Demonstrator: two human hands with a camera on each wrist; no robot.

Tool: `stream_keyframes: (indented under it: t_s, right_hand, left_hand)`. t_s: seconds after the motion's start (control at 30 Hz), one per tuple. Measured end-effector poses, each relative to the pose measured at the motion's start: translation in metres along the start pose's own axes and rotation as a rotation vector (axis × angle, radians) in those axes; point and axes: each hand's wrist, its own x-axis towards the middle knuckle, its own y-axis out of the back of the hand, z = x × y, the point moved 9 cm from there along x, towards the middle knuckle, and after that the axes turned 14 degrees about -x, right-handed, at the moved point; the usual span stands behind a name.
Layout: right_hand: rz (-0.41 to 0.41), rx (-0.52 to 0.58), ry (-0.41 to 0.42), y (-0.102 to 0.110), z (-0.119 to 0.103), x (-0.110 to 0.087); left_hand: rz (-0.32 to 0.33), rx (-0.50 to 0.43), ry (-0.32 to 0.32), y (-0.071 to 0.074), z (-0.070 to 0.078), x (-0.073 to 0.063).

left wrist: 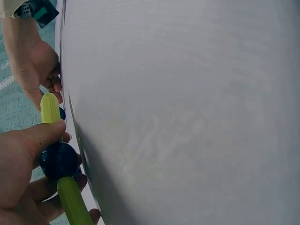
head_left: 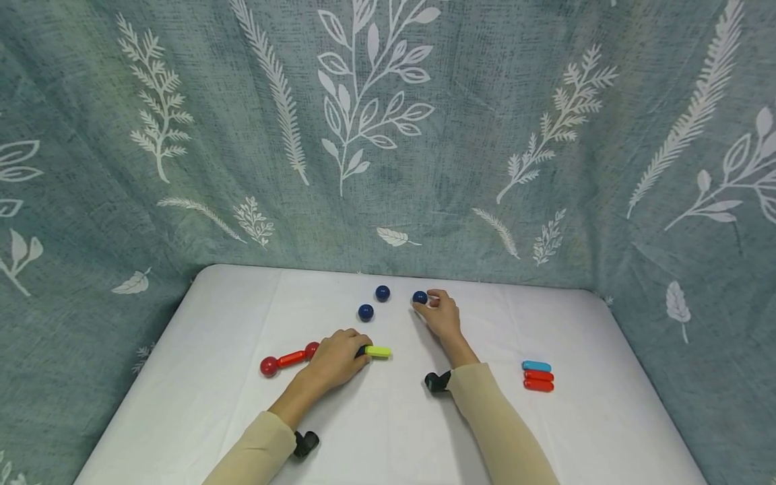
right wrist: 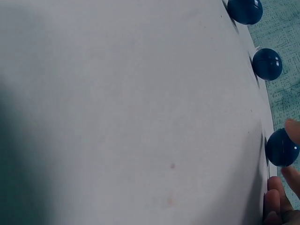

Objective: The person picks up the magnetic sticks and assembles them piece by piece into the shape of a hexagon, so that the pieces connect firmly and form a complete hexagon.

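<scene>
My left hand grips a joined piece over the left part of the table: a dark blue ball with a yellow-green rod on one side and another yellow-green rod on the other. Thumb and fingers wrap round the ball. Farther back, my right hand pinches a single blue ball between thumb and finger; in the right wrist view that ball is low at the right edge. Just left of my left hand lies a red rod between two red balls, one partly behind the hand.
Two loose blue balls, one farther back and one nearer, sit between the hands. At the right, a light blue rod lies beside two red rods. A patterned green curtain hangs behind the white table.
</scene>
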Motion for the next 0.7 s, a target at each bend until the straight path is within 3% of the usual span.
stream_keyframes:
  t_s: [0.33,0.7]
  right_hand:
    - [0.007,-0.088,-0.04,0.0001,-0.0034,-0.0012]
    - [0.03,-0.086,-0.053,0.0008,-0.0033,-0.0005]
  left_hand:
    - [-0.011,-0.02,0.01,0.0003,0.0003,-0.0002]
    - [-0.012,-0.019,0.005,0.002,0.0014,-0.0003]
